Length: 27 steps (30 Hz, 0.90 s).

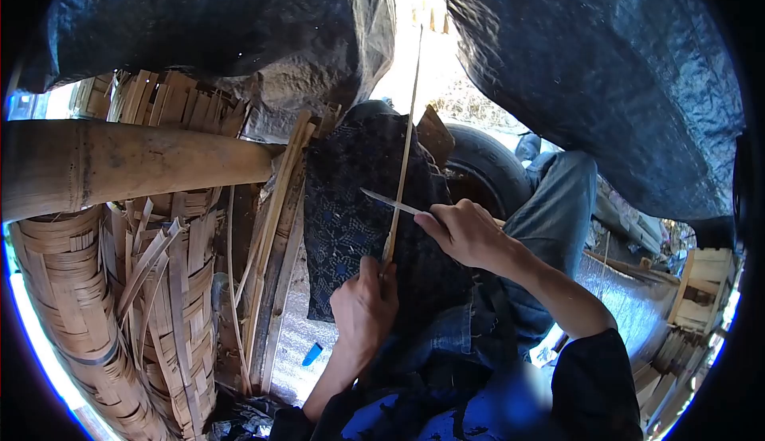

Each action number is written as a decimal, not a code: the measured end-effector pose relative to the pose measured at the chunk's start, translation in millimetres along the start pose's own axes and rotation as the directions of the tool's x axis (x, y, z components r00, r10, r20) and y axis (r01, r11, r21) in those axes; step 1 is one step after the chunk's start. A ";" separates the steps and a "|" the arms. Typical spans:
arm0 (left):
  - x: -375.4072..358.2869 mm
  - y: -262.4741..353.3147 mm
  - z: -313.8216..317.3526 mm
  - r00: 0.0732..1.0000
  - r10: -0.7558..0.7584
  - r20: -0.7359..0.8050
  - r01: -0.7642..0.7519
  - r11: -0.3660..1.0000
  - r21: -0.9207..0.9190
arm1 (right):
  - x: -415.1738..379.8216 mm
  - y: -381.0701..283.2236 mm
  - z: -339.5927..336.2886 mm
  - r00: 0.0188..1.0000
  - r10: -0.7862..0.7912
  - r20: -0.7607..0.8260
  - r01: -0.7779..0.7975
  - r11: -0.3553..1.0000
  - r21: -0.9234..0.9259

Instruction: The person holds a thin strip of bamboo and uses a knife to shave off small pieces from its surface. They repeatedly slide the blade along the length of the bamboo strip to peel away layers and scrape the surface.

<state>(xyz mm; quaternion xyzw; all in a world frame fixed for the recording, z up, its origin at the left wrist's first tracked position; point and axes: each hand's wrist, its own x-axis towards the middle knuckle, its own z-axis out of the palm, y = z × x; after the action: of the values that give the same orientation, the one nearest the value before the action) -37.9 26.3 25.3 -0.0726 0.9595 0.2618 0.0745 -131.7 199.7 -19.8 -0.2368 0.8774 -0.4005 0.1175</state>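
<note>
My left hand [365, 299] is closed around the near end of a long, thin bamboo strip [409, 134], which stretches away from me toward the bright gap. In my right hand [464, 234] is a knife [389, 200], its blade pointing left and lying across the strip just above the left hand. The knife's handle is mostly hidden by the fingers. Under the strip, a dark patterned cloth [343, 218] covers my leg.
A thick bamboo pole [143, 162] juts in from the left above rolled woven bamboo mats [68, 282]. Split bamboo slats [275, 242] lean beside my leg. A tire [490, 166] lies beyond my knee. Dark plastic sheeting [590, 66] hangs overhead.
</note>
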 end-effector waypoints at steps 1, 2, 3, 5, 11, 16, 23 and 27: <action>-1.8 1.5 1.1 1.000 0.017 0.024 -0.018 0.998 0.062 | -4.2 -1.8 -1.6 0.999 0.008 0.036 -0.007 1.000 -0.027; -2.7 3.3 2.3 0.998 0.030 0.046 -0.036 0.992 0.121 | -8.0 1.4 -0.5 0.999 0.010 0.034 -0.009 1.000 -0.029; -3.0 5.5 3.4 0.998 0.032 0.046 -0.037 0.992 0.120 | -11.5 8.0 3.0 0.999 -0.049 0.000 0.049 0.997 -0.067; -4.9 9.5 4.8 0.997 0.044 0.068 -0.055 0.987 0.153 | -15.8 15.9 12.2 0.993 -0.110 -0.029 0.107 0.989 -0.103; -12.8 18.0 10.2 0.992 0.045 0.118 -0.076 0.958 0.276 | -15.1 15.7 13.0 0.982 0.144 0.123 -0.132 0.986 -0.101; -16.3 19.1 11.0 0.989 0.044 0.142 -0.081 0.960 0.269 | -2.8 39.4 14.4 0.969 0.205 0.138 -0.195 0.977 -0.088; -16.8 16.4 5.7 0.993 0.046 0.112 -0.070 0.973 0.222 | 35.7 70.6 22.5 0.946 0.312 0.092 -0.317 0.947 0.050; -17.6 14.6 2.5 0.992 0.013 0.122 -0.035 0.983 0.182 | 70.3 93.3 26.6 0.957 0.287 0.040 -0.289 0.955 0.063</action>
<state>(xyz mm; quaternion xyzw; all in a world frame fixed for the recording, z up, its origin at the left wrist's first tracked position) -23.0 41.7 33.6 -0.0377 0.9742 0.1768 0.1353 -211.6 199.6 -109.1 -0.1081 0.8864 -0.4053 0.1959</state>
